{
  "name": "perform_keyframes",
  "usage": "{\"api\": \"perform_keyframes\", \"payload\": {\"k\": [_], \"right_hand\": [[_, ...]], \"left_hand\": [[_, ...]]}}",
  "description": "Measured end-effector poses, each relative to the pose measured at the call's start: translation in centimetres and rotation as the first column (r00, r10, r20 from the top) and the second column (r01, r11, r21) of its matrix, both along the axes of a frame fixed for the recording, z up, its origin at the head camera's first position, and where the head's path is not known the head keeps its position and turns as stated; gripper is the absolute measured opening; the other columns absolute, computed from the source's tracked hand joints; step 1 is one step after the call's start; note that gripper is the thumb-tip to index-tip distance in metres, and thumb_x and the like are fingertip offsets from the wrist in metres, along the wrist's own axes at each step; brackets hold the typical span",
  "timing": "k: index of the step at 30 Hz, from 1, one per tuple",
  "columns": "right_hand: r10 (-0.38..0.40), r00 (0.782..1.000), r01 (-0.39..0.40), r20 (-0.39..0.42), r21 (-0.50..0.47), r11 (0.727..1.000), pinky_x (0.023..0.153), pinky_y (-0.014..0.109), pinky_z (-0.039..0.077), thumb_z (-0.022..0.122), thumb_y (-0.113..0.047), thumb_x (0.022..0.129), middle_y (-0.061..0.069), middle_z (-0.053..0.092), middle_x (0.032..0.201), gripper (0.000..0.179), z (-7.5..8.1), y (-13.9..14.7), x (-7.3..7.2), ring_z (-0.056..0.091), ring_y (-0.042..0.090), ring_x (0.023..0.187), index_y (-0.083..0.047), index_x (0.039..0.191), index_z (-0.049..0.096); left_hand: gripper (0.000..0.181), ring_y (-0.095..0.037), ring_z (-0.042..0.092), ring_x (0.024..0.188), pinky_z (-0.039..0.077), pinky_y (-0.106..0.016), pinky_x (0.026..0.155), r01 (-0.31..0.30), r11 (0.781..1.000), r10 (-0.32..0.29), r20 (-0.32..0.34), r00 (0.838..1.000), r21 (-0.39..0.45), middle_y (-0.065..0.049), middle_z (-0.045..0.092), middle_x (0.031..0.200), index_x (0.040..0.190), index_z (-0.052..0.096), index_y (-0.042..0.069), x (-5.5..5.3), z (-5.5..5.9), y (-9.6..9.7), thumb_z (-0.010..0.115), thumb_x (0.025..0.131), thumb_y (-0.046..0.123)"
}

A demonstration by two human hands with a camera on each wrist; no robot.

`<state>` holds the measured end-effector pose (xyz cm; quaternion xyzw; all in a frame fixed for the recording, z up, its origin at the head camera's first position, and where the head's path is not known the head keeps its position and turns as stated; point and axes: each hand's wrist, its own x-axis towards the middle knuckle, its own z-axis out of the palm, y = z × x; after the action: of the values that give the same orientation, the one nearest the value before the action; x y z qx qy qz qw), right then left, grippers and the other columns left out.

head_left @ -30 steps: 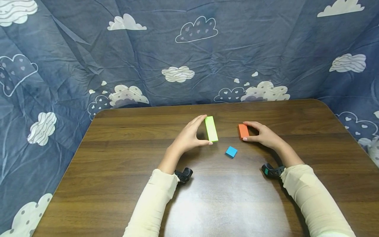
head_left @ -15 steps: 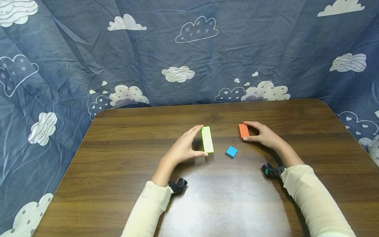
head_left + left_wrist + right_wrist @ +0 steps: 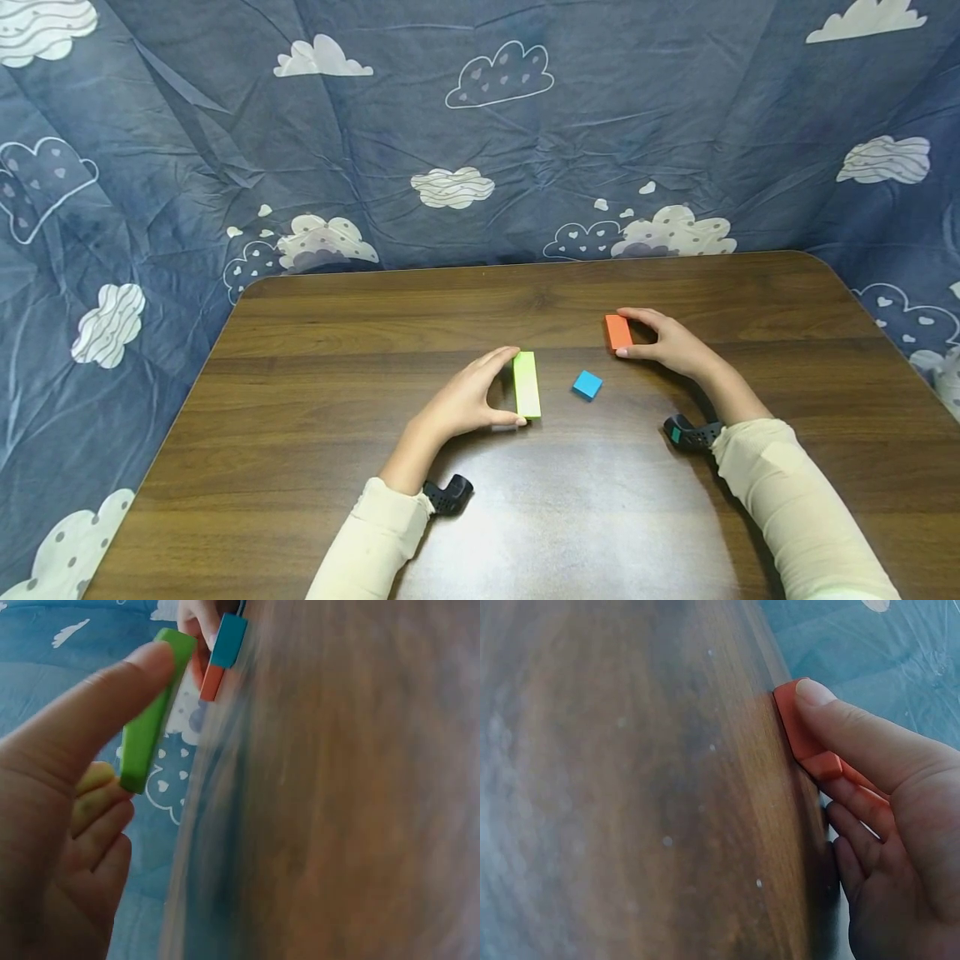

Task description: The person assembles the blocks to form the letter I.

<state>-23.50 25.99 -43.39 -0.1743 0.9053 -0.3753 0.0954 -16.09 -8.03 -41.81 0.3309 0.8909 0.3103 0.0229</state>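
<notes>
My left hand [image 3: 467, 402] pinches a long lime-green block [image 3: 527, 385] by its two ends, thumb at the near end and fingertips at the far end. In the left wrist view the green block [image 3: 154, 720] shows against the cloth, apart from the tabletop. My right hand [image 3: 670, 343] pinches a short orange-red block [image 3: 618, 332] the same way. The right wrist view has this orange block [image 3: 801, 724] down at the table surface, under the thumb. Between the hands, a small blue block [image 3: 587, 385] lies on the table, touched by neither.
The brown wooden table [image 3: 300, 400] reaches back to a blue cloth backdrop [image 3: 390, 125] printed with white clouds. Black cameras sit on both wrists, such as the left wrist camera [image 3: 450, 495].
My left hand has brought the green block toward me and slightly left; it is now left of the blue block. The right hand, orange block and blue block have stayed put.
</notes>
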Motion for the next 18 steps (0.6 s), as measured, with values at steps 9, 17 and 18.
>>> {"api": "perform_keyframes", "payload": {"k": [9, 17, 18], "right_hand": [[-0.005, 1.000, 0.005, 0.016, 0.006, 1.000, 0.099, 0.058, 0.017, 0.070, -0.038, 0.076, 0.023, 0.030, 0.138, 0.077, -0.1, 0.0, 0.0, 0.022, 0.040, 0.126, -0.006, 0.137, 0.036], [0.014, 1.000, -0.014, 0.011, 0.015, 1.000, 0.098, 0.060, 0.017, 0.072, -0.032, 0.076, 0.025, 0.029, 0.137, 0.077, 0.1, 0.0, 0.1, 0.023, 0.041, 0.125, -0.004, 0.137, 0.034], [0.013, 1.000, -0.013, 0.007, 0.011, 1.000, 0.098, 0.059, 0.017, 0.072, -0.032, 0.076, 0.025, 0.029, 0.137, 0.076, 0.1, 0.0, 0.1, 0.023, 0.041, 0.125, -0.004, 0.137, 0.035]], "left_hand": [[0.089, -0.019, 0.034, 0.125, 0.024, -0.028, 0.104, 0.024, 1.000, -0.024, 0.028, 0.999, -0.003, -0.011, 0.039, 0.136, 0.135, 0.036, 0.002, 0.2, -1.2, 0.2, 0.080, 0.065, 0.036], [0.084, -0.018, 0.032, 0.127, 0.021, -0.025, 0.104, 0.047, 0.999, -0.047, 0.027, 0.999, 0.013, -0.010, 0.039, 0.136, 0.131, 0.041, 0.002, 0.3, -1.6, 0.7, 0.080, 0.065, 0.034], [0.083, -0.018, 0.032, 0.127, 0.021, -0.025, 0.104, 0.047, 0.999, -0.047, 0.026, 0.999, 0.012, -0.010, 0.039, 0.136, 0.131, 0.041, 0.002, 0.3, -1.6, 0.7, 0.080, 0.065, 0.034]]}}
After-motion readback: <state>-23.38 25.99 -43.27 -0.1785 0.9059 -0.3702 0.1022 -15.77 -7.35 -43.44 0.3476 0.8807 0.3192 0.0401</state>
